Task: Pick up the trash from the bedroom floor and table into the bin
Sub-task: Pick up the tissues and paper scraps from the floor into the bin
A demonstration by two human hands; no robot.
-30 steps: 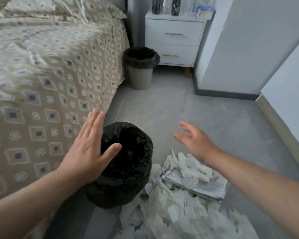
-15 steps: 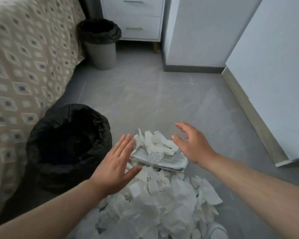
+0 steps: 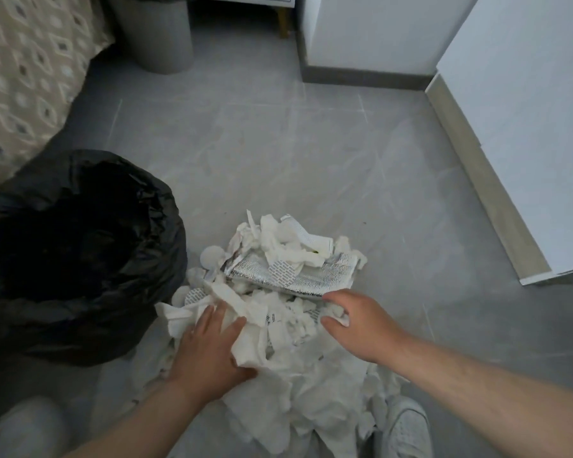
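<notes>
Both hands, the left hand (image 3: pixel 209 352) and right hand (image 3: pixel 358 322), press spread fingers into the paper trash pile (image 3: pixel 278 325) beside the black-lined bin (image 3: pixel 76 246), whose dark inside hides any contents.

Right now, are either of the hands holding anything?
Nothing is lifted. The left hand and right hand press on the paper pile, fingers spread, none closed.

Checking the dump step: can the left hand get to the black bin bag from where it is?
Probably yes. The left hand rests on the paper trash pile, with the black bin bag right beside it, mouth open, nothing in between.
</notes>
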